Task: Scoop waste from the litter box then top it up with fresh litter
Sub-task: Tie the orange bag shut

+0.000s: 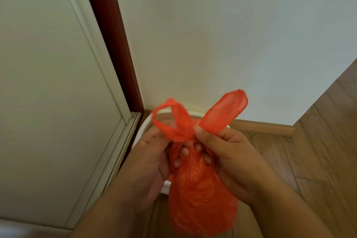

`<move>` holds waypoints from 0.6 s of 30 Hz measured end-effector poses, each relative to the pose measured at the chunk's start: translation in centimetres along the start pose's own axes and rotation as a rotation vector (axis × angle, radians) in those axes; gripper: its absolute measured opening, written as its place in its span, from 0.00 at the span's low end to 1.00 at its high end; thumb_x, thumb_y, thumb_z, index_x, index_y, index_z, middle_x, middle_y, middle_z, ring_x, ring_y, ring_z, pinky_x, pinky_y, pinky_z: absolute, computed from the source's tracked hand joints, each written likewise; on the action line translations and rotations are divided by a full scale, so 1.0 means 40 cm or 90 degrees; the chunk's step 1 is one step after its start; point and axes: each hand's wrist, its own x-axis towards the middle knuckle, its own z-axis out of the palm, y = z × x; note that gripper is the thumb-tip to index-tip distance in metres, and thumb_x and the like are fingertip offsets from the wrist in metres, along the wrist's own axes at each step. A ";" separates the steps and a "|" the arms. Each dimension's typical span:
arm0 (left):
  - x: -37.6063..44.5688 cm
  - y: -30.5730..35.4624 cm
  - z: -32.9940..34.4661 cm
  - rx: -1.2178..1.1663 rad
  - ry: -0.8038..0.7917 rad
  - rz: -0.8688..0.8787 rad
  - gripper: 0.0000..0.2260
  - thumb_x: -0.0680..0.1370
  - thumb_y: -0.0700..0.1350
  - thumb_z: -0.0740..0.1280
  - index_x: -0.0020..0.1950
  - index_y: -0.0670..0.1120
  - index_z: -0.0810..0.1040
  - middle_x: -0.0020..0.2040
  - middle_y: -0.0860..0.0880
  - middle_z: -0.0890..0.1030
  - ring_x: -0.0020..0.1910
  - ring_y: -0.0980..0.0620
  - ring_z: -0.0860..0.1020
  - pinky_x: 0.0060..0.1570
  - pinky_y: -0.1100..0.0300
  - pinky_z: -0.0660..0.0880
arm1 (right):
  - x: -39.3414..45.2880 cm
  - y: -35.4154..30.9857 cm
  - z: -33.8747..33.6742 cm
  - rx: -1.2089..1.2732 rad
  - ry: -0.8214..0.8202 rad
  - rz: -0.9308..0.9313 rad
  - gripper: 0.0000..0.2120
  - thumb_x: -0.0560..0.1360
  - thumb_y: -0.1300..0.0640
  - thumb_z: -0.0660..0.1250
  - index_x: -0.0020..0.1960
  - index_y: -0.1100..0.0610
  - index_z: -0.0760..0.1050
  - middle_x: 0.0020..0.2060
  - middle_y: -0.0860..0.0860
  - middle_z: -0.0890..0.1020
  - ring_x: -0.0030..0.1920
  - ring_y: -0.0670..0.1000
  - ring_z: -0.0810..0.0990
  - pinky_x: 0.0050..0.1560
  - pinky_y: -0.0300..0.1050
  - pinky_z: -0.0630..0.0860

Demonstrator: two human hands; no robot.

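Two hands work the red plastic bag (201, 195) above the white litter box (144, 125), which is mostly hidden beneath them in the corner. Left hand (148, 162) pinches one handle loop (173, 120); right hand (231, 156) pinches the other (222, 112). I judge they cross the loops at the neck to knot the bag shut, presumably sealing scooped waste.

No legible text, label, brand, number or sign found. The crumpled orange plastic bag (201, 195), the plain white wall (222, 35) and the pale panelled door (48, 83) all carry no readable markings.
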 end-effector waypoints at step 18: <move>0.018 -0.018 -0.002 0.224 0.110 0.035 0.11 0.81 0.33 0.64 0.53 0.47 0.81 0.40 0.45 0.86 0.31 0.48 0.83 0.28 0.60 0.78 | 0.006 0.016 -0.002 -0.036 -0.015 0.022 0.11 0.80 0.57 0.68 0.58 0.61 0.82 0.43 0.63 0.84 0.42 0.61 0.83 0.51 0.57 0.82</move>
